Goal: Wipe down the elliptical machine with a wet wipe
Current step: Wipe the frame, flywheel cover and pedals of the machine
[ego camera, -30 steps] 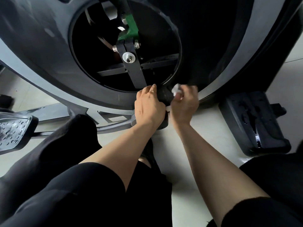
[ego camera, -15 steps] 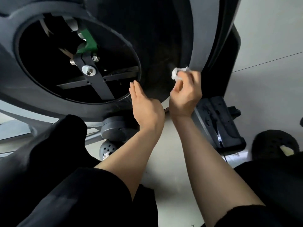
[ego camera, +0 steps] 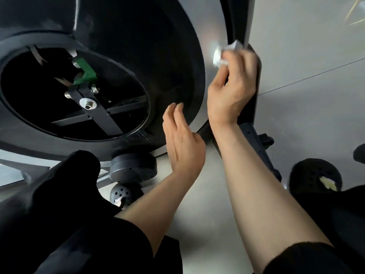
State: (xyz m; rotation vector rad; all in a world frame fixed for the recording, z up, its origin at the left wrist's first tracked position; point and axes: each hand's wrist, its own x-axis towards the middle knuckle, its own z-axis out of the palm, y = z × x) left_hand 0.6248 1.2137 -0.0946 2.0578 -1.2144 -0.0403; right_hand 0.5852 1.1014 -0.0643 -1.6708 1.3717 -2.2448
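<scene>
Right hand [ego camera: 231,89] is up high on the elliptical machine [ego camera: 158,46], fingers curled round a crumpled white wet wipe [ego camera: 223,54] and pressing it against the silver band of the housing, right by the dark edge strip. The wipe is blurred, bunched at the fingertips. Left hand [ego camera: 182,141] sits lower, fingers straight and together, holding nothing, its tips at the rim of the black side cover; whether they actually touch it, I cannot tell. To the left, the big round opening shows the crank arm [ego camera: 98,109] with a silver bolt and a green bracket [ego camera: 85,73] above it. Below the housing, a round black cap [ego camera: 133,167] sits just above a perforated black shoe [ego camera: 123,193] on the pale floor [ego camera: 197,224]. Another black shoe [ego camera: 316,175] shows at the right, and black-clothed knees fill the lower corners.
</scene>
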